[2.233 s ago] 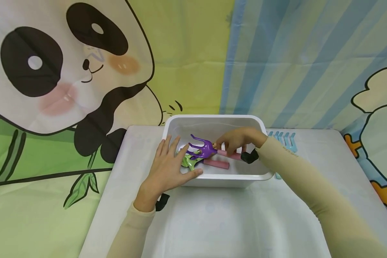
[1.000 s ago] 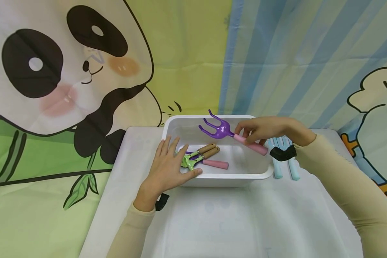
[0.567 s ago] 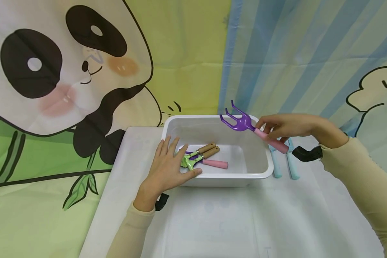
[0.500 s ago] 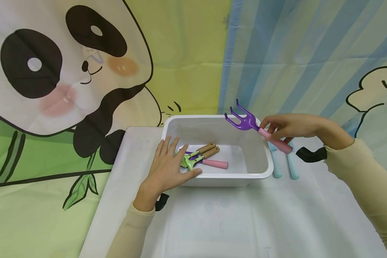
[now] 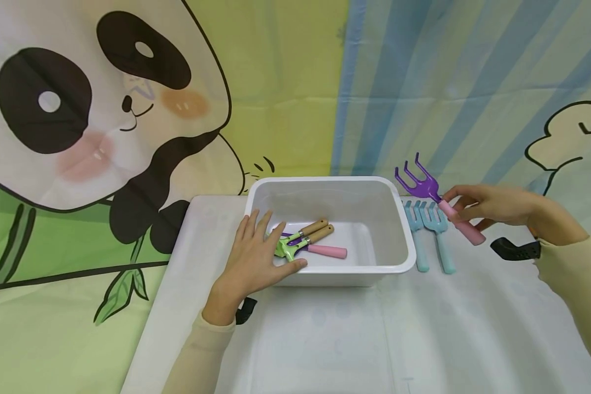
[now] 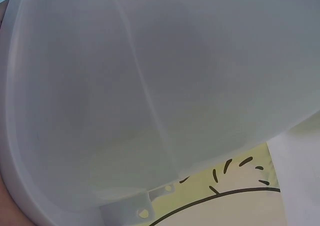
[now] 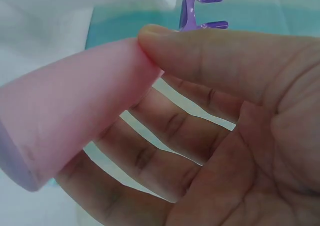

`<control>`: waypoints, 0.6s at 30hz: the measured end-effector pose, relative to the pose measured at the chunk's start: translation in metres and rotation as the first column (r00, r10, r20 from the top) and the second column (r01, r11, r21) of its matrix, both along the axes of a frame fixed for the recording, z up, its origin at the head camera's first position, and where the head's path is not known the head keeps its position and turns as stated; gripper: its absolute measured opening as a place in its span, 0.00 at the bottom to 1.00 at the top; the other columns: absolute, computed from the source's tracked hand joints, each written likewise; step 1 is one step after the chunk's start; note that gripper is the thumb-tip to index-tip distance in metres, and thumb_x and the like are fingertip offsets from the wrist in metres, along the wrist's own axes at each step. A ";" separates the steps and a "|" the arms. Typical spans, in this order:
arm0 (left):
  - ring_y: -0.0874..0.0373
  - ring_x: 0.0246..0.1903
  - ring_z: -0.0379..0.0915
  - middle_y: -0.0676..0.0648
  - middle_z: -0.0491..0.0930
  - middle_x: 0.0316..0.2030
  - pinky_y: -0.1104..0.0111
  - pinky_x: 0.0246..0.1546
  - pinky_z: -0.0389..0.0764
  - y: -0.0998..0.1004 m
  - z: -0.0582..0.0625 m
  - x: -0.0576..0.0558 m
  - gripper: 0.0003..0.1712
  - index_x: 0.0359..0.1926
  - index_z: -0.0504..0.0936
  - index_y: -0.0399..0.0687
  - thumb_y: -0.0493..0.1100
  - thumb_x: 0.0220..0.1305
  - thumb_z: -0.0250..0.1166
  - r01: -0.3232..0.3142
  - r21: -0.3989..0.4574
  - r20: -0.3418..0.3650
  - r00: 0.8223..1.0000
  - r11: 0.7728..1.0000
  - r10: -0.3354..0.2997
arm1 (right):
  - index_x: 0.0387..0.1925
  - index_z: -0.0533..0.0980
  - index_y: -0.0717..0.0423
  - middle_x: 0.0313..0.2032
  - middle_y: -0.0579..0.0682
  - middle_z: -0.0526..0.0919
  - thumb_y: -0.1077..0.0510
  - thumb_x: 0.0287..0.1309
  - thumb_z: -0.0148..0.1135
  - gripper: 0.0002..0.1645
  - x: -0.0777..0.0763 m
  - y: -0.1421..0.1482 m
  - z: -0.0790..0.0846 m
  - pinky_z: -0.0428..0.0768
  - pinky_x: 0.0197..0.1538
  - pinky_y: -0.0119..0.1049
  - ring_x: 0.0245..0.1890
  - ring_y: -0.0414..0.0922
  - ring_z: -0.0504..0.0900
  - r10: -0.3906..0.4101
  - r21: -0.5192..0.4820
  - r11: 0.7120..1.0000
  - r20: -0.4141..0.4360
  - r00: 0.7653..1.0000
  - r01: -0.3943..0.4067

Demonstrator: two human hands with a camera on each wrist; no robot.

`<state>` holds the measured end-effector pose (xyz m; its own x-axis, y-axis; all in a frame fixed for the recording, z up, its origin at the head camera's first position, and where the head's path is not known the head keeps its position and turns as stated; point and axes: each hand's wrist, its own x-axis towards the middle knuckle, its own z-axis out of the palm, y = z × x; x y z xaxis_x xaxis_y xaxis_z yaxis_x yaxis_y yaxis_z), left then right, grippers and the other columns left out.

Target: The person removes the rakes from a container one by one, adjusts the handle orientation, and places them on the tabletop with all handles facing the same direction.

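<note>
While the purple three-tined hand rake with pink handle (image 5: 427, 190) is held up just right of the white rectangular plastic bin (image 5: 345, 269), near two light-blue forks (image 5: 435, 223) on the white table (image 5: 320, 339), the right hand (image 5: 497, 205) pinches its handle. Left hand (image 5: 251, 260): fingers spread wide over the bin's near-left corner. Inside: two green-headed tools with wooden handles (image 5: 321, 234), plus one pink-handled tool (image 5: 329, 251), head partly hidden.

head view: one, worn above the table (image 5: 325, 334), facing forward and down, widest, covering bin (image 5: 325, 270), left hand (image 5: 251, 257), right hand (image 5: 497, 205) and backdrop (image 5: 285, 82). left wrist view: one, very near, facing the bin's wall; bin and backdrop shared with head. right wrist view: one, close, facing the palm; right hand and pink-handled purple fork (image 5: 447, 208) shared with head.
</note>
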<state>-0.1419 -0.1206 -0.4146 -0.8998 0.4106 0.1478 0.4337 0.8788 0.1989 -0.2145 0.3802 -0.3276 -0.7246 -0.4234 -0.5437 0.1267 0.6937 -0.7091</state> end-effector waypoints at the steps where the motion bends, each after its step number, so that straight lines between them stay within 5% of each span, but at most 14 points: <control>1: 0.38 0.76 0.35 0.37 0.53 0.75 0.47 0.73 0.35 0.000 0.000 0.000 0.61 0.72 0.69 0.47 0.87 0.54 0.44 0.000 0.002 -0.002 1.000 1.000 0.000 | 0.68 0.56 0.64 0.53 0.64 0.72 0.61 0.71 0.56 0.31 0.001 0.006 -0.004 0.83 0.47 0.47 0.47 0.56 0.77 -0.015 0.000 1.000 0.003 1.000 0.015; 18: 0.38 0.75 0.36 0.37 0.53 0.75 0.47 0.73 0.35 0.001 0.000 0.001 0.61 0.72 0.69 0.47 0.87 0.54 0.44 -0.006 -0.002 -0.005 1.000 1.000 0.006 | 0.69 0.48 0.68 0.50 0.60 0.75 0.57 0.73 0.54 0.36 0.013 0.084 -0.073 0.81 0.50 0.54 0.48 0.55 0.77 -0.264 -0.035 0.962 0.117 0.957 0.270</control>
<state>-0.1413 -0.1200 -0.4145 -0.9014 0.4055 0.1519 0.4296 0.8817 0.1950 -0.2019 0.4637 -0.4007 -0.7520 -0.2517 -0.6093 0.3812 0.5880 -0.7134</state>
